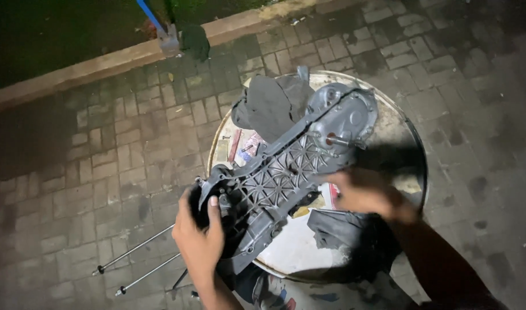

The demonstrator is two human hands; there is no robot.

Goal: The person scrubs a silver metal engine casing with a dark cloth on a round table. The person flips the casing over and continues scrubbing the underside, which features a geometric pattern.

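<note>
While my left hand [199,232] grips the near end of the grey casing [286,172], thumb on top, my right hand [363,192] is blurred at its far side, so I cannot tell whether it grips. Casing lies tilted across a round white tray [297,252] on the paved floor [102,161]. Dark rags [269,106] hide the tray's far part; shadow swallows its right edge. Two thin rods [137,261] lie on the floor beside my left wrist.
</note>
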